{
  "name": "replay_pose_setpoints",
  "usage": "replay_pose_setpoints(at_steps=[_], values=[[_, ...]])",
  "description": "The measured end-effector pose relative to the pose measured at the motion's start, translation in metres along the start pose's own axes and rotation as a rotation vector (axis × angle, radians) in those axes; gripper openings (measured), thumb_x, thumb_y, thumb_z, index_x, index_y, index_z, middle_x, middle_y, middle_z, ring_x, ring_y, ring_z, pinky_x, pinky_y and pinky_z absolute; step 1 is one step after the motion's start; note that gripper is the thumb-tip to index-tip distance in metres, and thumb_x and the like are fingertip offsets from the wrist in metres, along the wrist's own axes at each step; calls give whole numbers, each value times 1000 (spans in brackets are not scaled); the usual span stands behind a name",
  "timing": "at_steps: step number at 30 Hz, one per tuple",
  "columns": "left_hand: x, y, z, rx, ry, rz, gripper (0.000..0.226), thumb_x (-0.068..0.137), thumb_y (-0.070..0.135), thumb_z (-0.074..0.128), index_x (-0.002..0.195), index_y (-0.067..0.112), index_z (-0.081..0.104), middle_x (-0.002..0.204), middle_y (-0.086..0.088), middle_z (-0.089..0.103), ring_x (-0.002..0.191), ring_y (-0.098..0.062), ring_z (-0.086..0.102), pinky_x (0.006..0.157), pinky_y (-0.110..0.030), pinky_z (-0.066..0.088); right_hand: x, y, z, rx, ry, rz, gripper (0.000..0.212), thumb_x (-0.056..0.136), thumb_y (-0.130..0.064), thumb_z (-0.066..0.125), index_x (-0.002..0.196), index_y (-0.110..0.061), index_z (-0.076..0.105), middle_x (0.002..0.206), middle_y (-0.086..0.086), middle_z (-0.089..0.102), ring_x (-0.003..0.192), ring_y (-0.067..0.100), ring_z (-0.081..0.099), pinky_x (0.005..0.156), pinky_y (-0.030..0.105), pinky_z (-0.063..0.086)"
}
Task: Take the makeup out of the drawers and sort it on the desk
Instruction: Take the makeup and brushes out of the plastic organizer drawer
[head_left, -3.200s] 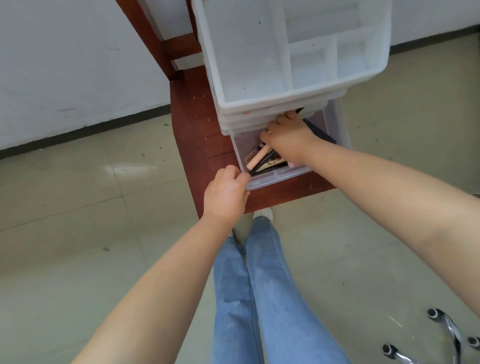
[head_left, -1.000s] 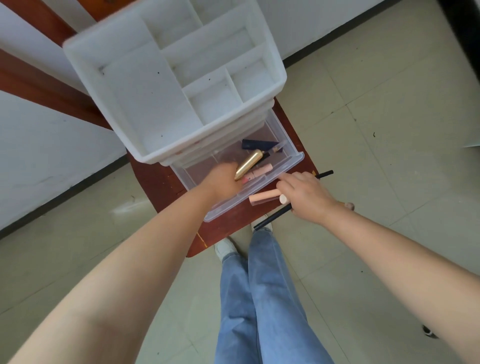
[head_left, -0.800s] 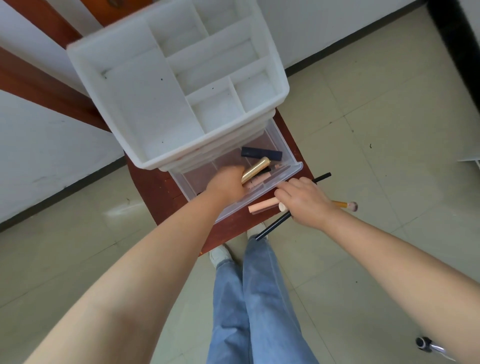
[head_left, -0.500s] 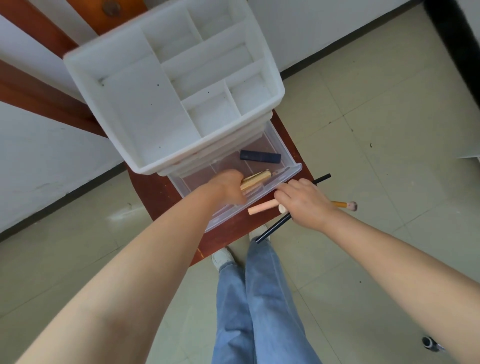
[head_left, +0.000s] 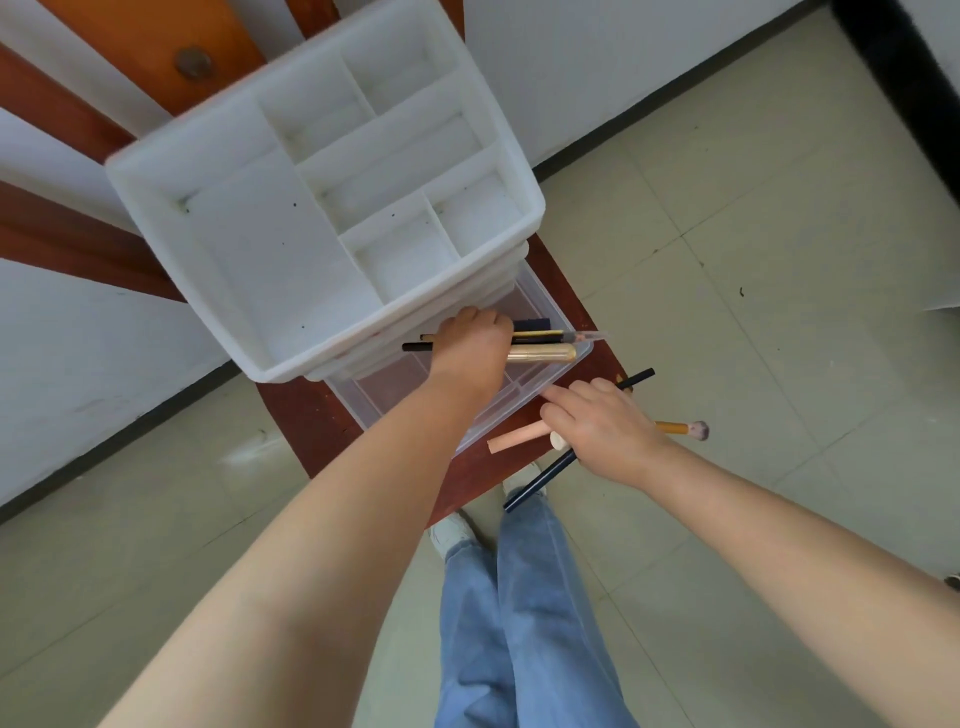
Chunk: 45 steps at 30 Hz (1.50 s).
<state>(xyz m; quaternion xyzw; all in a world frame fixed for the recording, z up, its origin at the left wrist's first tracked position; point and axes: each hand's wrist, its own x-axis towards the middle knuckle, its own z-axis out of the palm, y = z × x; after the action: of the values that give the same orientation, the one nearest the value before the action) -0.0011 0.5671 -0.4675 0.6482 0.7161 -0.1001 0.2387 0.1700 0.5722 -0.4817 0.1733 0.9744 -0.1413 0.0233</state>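
Note:
A white organiser with a divided top tray stands on a red-brown wooden desk. Its clear bottom drawer is pulled out. Above the drawer, my left hand grips a bundle of makeup: a gold tube, a thin black pencil and a clear-tipped stick. A dark blue case lies in the drawer behind it. My right hand holds several items at the drawer's front: a long black pencil, a peach tube and a small brush.
The desk's front edge ends just past the drawer, with tiled floor beyond. My legs in blue jeans stand under the edge. A white wall with a dark skirting runs behind.
My left hand has lifted the gold tube and thin sticks up out of the drawer. The right hand has stayed at the drawer's front with its items.

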Motion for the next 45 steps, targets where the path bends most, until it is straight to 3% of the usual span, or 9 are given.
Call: replay_pose_setpoints(at_steps=[4,11,16,23,25,29,33,39,45], values=[[-5,-5,0,74,-56,-23,29,87,5,51,116,7,48,114,-12,57,103,-28,55,85,-34,43,1,-4,-7,16,-65,14,45,27,-1,83,69,-11,67,87,11,72,56,19,63,50,22,48],[-56,-23,-18,-303,-129,-174,38,85,16,58,119,5,46,110,-17,59,96,-33,57,67,-31,39,9,-22,-18,17,-259,-59,46,23,0,81,66,-10,65,87,13,72,55,22,63,51,19,46],[-116,-48,-31,-300,-92,-193,33,85,17,56,112,3,44,101,-16,61,87,-34,58,64,-36,41,19,-36,-21,-1,-337,-96,45,22,3,82,63,-7,65,82,14,72,55,25,63,51,20,47],[-179,-71,1,-842,56,-674,21,80,7,58,90,9,39,86,-8,50,77,-26,48,62,-29,35,40,-38,-29,-64,-379,-62,51,17,10,79,63,-3,61,95,21,71,50,26,60,48,21,45],[-189,-72,8,-951,90,-751,21,81,9,60,97,5,46,89,-8,51,81,-26,50,66,-32,39,59,-48,-38,-104,-394,-59,49,26,11,79,70,0,62,106,25,66,60,30,63,52,27,48],[-199,-74,17,-1067,143,-859,19,83,11,59,88,10,41,85,-5,49,78,-23,47,66,-26,34,98,-56,-45,-188,-498,-8,37,81,1,52,118,-2,48,151,15,22,120,33,43,93,40,37],[-206,-72,24,-1029,85,-836,25,83,12,57,74,17,35,71,0,45,74,-26,47,63,-27,34,126,-55,-48,-230,-485,49,41,83,1,50,123,-2,46,151,12,23,124,33,39,98,42,35],[-203,-67,6,-1004,45,-741,19,84,12,55,88,10,37,83,-7,49,73,-26,49,62,-29,39,113,-55,-56,-188,-488,85,32,82,-2,53,113,-3,50,117,16,56,103,33,52,82,38,40],[-185,-58,-44,-879,-28,-489,20,84,13,56,96,10,41,89,-7,51,77,-25,54,66,-35,47,61,-53,-97,-107,-413,252,27,79,-1,53,106,0,52,106,17,58,98,34,54,77,39,38]])
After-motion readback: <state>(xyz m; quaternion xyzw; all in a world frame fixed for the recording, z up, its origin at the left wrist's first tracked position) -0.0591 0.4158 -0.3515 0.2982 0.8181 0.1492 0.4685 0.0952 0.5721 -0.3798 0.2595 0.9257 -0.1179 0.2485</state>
